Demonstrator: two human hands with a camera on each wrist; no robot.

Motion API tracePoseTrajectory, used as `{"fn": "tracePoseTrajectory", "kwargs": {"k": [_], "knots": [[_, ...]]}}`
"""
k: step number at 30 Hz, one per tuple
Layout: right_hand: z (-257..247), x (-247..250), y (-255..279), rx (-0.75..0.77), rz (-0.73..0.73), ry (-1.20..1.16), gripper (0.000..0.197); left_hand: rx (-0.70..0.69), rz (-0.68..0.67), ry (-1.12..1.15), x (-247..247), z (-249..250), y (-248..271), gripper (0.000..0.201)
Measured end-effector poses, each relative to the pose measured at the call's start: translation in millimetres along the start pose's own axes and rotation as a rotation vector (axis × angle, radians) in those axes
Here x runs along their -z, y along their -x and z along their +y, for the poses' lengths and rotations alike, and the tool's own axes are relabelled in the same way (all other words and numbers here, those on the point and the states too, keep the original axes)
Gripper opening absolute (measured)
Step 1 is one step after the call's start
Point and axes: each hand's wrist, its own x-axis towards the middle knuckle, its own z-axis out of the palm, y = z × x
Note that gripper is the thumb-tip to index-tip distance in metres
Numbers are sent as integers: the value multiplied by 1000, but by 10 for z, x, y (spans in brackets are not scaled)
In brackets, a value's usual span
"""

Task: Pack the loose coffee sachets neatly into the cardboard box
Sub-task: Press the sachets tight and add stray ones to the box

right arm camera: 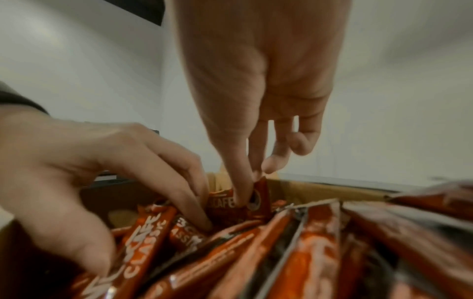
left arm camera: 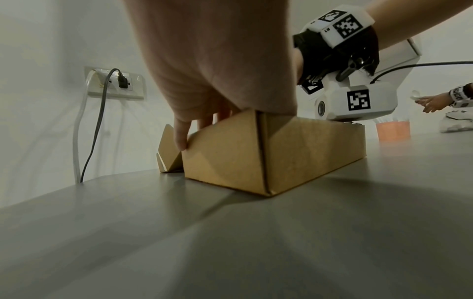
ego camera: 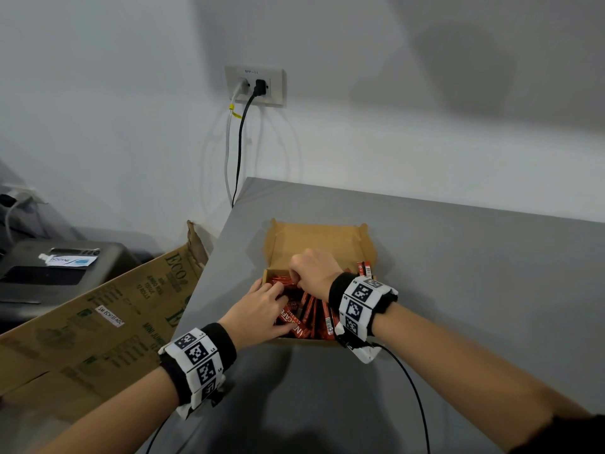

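An open cardboard box point(ego camera: 314, 239) stands on the grey table point(ego camera: 458, 290), its lid flap folded back toward the wall. Several red coffee sachets point(ego camera: 311, 317) lie inside, mostly lengthwise and a little fanned. My right hand point(ego camera: 298, 278) reaches in from above and pinches one sachet point(right arm camera: 258, 194) between thumb and forefinger, holding it upright at the box's far end. My left hand point(ego camera: 276, 304) lies over the box's left side. Its fingers point(right arm camera: 197, 214) press down among the sachets and the thumb rests on one nearer me. From the left wrist, only the box's outer walls point(left arm camera: 281, 157) show.
The table's left edge runs close beside the box. Past it stand a large printed carton point(ego camera: 98, 322) and a dark machine with a white tube point(ego camera: 67, 260) on top. A wall socket point(ego camera: 255, 86) has two cables hanging. Far right are another person's hand point(left arm camera: 432, 103) and an orange cup point(left arm camera: 392, 131).
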Motion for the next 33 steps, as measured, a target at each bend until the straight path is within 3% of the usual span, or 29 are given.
{"fn": "tracePoseTrajectory", "kwargs": {"k": [11,16,21,28,33], "knots": [[61,26,-12,-15,-80,32,7,43,-48,19,77,42,15,65],[159,100,-12,-49,-163,15,19,41,-37,31,114,53,-4,66],[191,119,7,-53,-155,75,9,34,-60,40,133,54,-14,69],[75,93,38,-40,-143,259,39,71,-93,95,134,60,1,68],[68,62,33,-70,-122,193,33,87,-124,102,166,70,2,70]]}}
